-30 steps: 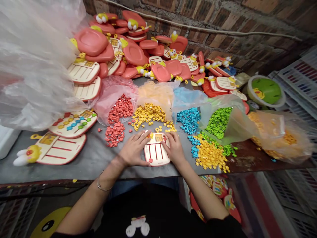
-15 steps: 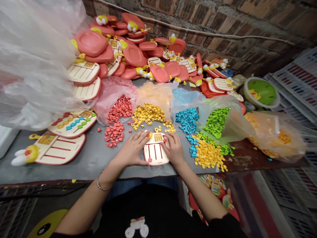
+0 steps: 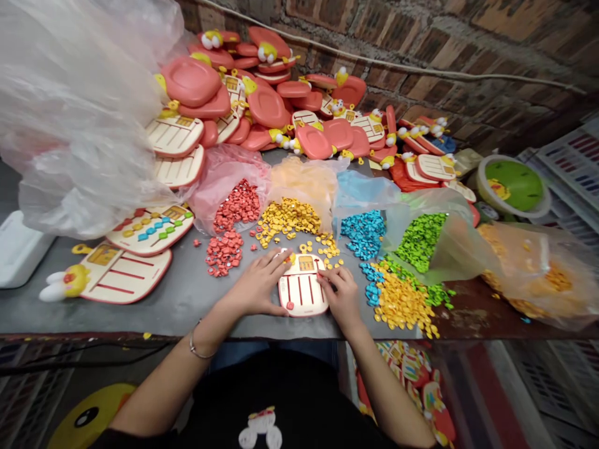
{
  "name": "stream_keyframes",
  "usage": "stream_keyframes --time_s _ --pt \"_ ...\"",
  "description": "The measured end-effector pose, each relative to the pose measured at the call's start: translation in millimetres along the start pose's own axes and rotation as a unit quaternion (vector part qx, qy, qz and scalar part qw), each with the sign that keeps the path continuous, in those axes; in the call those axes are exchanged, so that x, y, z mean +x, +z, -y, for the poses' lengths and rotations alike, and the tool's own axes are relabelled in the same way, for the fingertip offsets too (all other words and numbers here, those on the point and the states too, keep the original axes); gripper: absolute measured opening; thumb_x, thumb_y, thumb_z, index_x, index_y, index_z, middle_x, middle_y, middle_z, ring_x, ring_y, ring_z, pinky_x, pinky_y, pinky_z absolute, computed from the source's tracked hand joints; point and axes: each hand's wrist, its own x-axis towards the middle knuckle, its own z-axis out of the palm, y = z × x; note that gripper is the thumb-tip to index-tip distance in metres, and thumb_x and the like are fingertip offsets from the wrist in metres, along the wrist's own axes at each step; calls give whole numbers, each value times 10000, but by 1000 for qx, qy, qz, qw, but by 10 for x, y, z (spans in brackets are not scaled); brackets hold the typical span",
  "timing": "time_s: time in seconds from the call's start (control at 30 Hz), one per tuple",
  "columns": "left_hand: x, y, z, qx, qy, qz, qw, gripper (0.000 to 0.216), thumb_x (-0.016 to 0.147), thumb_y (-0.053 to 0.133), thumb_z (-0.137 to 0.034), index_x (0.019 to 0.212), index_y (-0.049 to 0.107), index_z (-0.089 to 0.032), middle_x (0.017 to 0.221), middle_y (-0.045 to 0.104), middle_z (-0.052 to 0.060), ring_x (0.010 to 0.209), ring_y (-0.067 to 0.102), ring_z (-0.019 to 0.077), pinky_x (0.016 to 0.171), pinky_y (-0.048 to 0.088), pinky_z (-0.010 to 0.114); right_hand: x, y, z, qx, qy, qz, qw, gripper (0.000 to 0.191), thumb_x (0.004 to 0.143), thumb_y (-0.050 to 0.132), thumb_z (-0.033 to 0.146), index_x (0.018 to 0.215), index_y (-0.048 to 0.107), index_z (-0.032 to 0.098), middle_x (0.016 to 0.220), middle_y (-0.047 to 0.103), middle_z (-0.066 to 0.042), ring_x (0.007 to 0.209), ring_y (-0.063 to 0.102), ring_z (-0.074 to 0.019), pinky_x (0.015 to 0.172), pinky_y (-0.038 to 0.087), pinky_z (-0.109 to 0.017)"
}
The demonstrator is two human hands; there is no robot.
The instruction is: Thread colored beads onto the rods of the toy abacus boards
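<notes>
A small cream toy board with red slots lies at the table's near edge, between my hands. One red bead sits low in its left slot. My left hand grips the board's left side, the index finger reaching to its top corner. My right hand is curled against the right edge, fingertips pinched together; what they hold is hidden. Just beyond the board lie heaps of red beads, yellow beads, blue beads and green beads.
Two larger boards lie at the left, one strung with beads. Pink toy shells are piled against the brick wall. A big clear plastic bag fills the left. More yellow beads, an orange bag and a green bowl are on the right.
My right hand slid from the board's top corner down its right edge and curled tighter. A red bead now shows low in the left slot. The left hand stayed put.
</notes>
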Motion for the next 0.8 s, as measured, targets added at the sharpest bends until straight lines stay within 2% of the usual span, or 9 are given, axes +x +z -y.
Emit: stream_keyframes --time_s 0.13,0.23,0.3,0.53,0.8 --pt "5 -17 -13 -4 -3 14 1000 1020 613 766 -619 1447 351 -201 1601 178 79 1446 159 366 1127 285 508 -28 58 42 23 27 -5 999 223 916 535 247 1055 708 224 785 642 -61 767 604 -231 709 515 -382" --pt "8 -17 -15 -6 -1 18 1000 1041 605 777 -607 1457 337 -202 1602 177 71 1444 155 375 1130 288 506 -50 95 73 62 84 -25 994 357 891 569 243 1243 629 229 872 698 -62 771 646 -223 738 539 -383" --pt "8 -12 -14 -6 -1 17 1000 1041 602 782 -602 1457 339 -205 1601 181 73 1441 158 379 1133 283 505 -63 125 78 87 125 -45 987 433 867 600 251 1299 590 225 870 713 -54 775 666 -222 761 548 -386" --pt "-12 6 1 11 3 13 1000 959 657 781 -544 1450 355 -212 1592 211 82 1425 188 380 1123 286 515 -22 255 -3 143 226 -95 959 501 804 658 266 1297 602 196 889 743 -57 818 681 -222 808 532 -383" --pt "-20 8 15 4 19 -3 1000 924 688 754 -570 1443 368 -204 1576 251 101 1410 216 384 1117 296 528 88 311 -116 276 210 -32 937 423 852 549 241 1269 612 205 997 754 -65 999 669 -229 913 502 -405"
